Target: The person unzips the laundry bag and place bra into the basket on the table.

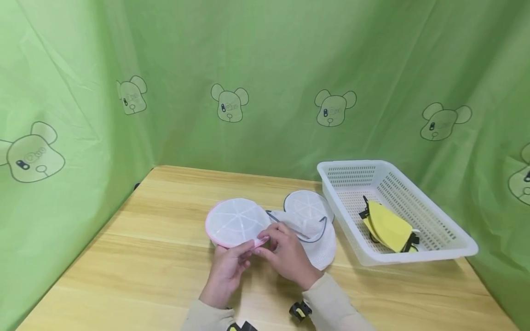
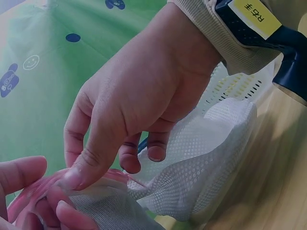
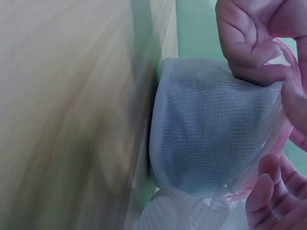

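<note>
Both hands meet at the near rim of the pink-edged mesh pouch (image 1: 237,222) on the table (image 1: 124,257): left hand (image 1: 227,271) pinches the rim, right hand (image 1: 285,253) seemingly nips a zip pull. Keep the rim taut while tugging gently.

A pale wooden surface (image 1: 165,239) stood in soft, even light. Behind it and to both sides of it hung a green curtain (image 1: 273,55) printed with bear heads (image 1: 229,103).

Bare table (image 1: 136,239) left of the hands; basket (image 1: 430,230) and mesh bags (image 1: 308,216) crowding the right.
</note>
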`<state>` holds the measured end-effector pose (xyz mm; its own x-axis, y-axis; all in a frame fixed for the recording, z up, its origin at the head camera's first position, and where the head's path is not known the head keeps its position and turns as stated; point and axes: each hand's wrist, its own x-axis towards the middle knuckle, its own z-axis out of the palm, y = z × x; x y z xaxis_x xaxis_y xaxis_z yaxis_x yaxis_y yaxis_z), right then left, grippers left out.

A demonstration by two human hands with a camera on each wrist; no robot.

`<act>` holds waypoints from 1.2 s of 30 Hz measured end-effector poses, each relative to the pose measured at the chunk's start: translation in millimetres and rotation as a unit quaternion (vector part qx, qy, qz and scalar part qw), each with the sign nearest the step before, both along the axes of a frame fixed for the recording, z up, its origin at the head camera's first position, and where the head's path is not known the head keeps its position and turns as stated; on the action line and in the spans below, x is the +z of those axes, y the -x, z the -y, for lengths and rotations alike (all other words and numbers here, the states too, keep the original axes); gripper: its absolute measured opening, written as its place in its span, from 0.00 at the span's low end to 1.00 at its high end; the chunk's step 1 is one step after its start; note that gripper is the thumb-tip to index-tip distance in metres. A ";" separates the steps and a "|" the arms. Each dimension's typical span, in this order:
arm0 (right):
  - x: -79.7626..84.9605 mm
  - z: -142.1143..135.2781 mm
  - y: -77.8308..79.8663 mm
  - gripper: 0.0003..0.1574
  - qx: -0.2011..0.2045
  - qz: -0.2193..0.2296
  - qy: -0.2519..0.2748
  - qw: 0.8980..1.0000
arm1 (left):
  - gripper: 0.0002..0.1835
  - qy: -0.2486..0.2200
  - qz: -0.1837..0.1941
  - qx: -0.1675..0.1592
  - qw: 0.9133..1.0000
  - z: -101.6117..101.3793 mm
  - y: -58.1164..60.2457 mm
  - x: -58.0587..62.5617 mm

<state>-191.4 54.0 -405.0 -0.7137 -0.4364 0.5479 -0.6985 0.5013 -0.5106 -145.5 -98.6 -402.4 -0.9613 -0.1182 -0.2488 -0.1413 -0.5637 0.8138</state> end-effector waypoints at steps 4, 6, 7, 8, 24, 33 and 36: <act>-1.4 -1.3 0.8 0.17 0.000 -0.005 -0.003 1.000 | 0.26 0.007 0.006 -0.001 1.000 -0.5 -0.9 0.3; -2.3 -1.7 0.9 0.17 0.002 -0.006 -0.005 1.000 | 0.25 0.008 0.008 -0.003 1.000 -0.9 -1.5 0.2; -2.4 -1.9 0.9 0.17 0.003 -0.006 -0.004 1.000 | 0.25 0.008 0.008 -0.003 1.000 -1.0 -1.6 0.2; -2.4 -1.9 0.8 0.18 0.005 -0.006 -0.003 1.000 | 0.24 0.008 0.008 -0.003 1.000 -1.1 -1.6 0.2; 0.9 -1.9 0.9 0.12 0.043 0.013 0.024 0.999 | 0.25 0.011 0.005 -0.011 1.000 -2.4 -1.6 -0.6; 0.1 -0.4 -0.4 0.18 0.058 0.042 0.033 0.997 | 0.27 0.024 0.001 -0.004 1.000 -3.2 -0.2 -3.7; 1.7 0.2 -1.4 0.24 0.054 0.043 0.023 0.997 | 0.31 0.032 -0.010 -0.017 0.999 -2.7 -0.7 -4.5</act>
